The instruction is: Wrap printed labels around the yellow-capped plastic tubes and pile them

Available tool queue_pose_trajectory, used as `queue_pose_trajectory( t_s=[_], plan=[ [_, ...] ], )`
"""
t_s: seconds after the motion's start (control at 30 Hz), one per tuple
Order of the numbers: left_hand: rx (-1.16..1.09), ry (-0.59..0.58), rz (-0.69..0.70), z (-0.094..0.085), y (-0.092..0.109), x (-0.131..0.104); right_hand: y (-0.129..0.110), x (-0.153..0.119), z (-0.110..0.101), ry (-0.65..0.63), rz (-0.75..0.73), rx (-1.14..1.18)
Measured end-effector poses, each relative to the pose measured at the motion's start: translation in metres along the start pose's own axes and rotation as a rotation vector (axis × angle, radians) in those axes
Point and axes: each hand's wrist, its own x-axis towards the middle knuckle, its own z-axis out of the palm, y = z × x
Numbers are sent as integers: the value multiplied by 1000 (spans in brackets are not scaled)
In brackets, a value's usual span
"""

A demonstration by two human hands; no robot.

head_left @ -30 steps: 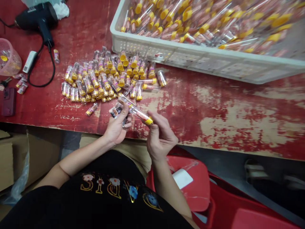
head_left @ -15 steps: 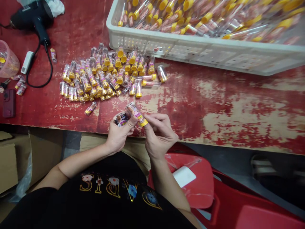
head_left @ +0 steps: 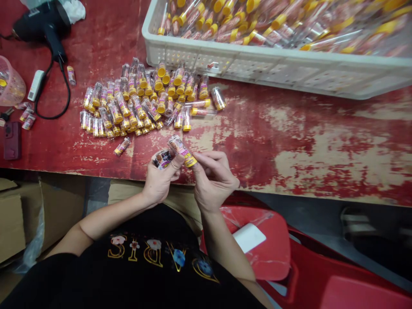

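My right hand (head_left: 215,182) pinches the lower end of a small clear tube (head_left: 180,150) with a yellow cap and a printed sleeve around it. The tube tilts, its clear end pointing up and left. My left hand (head_left: 160,182) is closed around dark printed sleeves (head_left: 162,159), partly hidden by the fingers; how many I cannot tell. Its thumb lies against the tube's side. Beyond both hands, many similar labelled tubes (head_left: 137,105) stand and lie in a cluster on the table. One loose labelled tube (head_left: 122,146) lies closer to my left hand.
A white plastic crate (head_left: 257,64) full of yellow-capped tubes stands at the back right of the red worn table (head_left: 251,141). At left are a black heat gun (head_left: 43,25) with its cord, a pink basket (head_left: 14,86) and a phone (head_left: 12,140). Red chairs stand below the table edge.
Both hands and the tube have shifted slightly up and left. The printed sleeve now appears to cover more of the yellow cap. The cluster on the table is unchanged.
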Motion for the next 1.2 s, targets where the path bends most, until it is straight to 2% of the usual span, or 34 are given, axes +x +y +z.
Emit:
queue_pose_trajectory(
  t_s=[0.47, 0.63, 0.7, 0.77, 0.9, 0.97, 1.03, 1.07, 1.13, 1.2],
  plan=[
    [-39, -7, -12, -3, -2, 3, 4, 1, 6, 48, -3, 82],
    [-64, 7, -27, -6, 1, 15, 23, 5, 14, 7, 139, 158],
    [-106, 13, -17, -10, 6, 23, 35, 17, 27, 0, 190, 208],
    [-140, 36, -15, -16, 10, 31, 46, 39, 46, -3, 173, 227],
    [-219, 74, -37, -29, 16, 42, 53, 87, 95, -1, -46, 74],
    [-249, 103, -33, -35, 18, 43, 52, 102, 109, -98, -142, 1],
    [-245, 133, -26, -40, 20, 42, 52, 111, 105, -218, -208, -42],
    [-231, 141, -22, -43, 20, 41, 55, 115, 96, -233, -230, -69],
    [-198, 138, -17, -48, 21, 40, 64, 126, 66, -160, -238, -172],
    [-174, 122, -13, -52, 19, 39, 77, 143, 26, -56, -191, -323]
  ],
)
